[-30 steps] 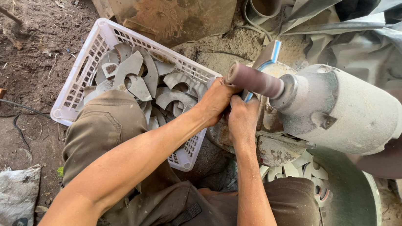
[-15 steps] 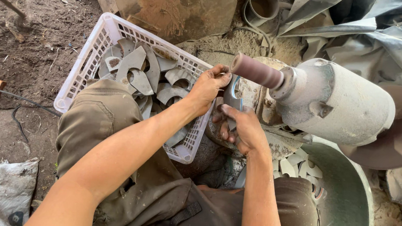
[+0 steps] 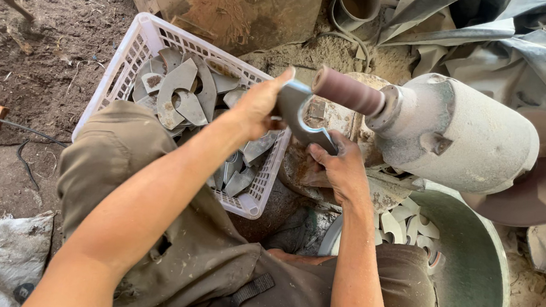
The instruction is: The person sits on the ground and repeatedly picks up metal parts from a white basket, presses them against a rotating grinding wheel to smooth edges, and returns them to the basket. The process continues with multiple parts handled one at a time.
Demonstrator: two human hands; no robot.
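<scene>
Both hands grasp 1 grey curved metal piece (image 3: 300, 113): the left hand (image 3: 261, 105) grips its upper end, the right hand (image 3: 340, 167) its lower end. Compared with half a second before, the piece is lifted higher and now sits just beside the brown sanding drum (image 3: 348, 91) of the grey motor (image 3: 461, 135). Similar pieces fill the white plastic basket (image 3: 128, 59) at left; more lie in the green basin (image 3: 475, 273).

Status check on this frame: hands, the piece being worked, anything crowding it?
Left hand and right hand both grip the curved metal piece, just beside the sanding drum. White basket of similar pieces at left, green basin at right.
</scene>
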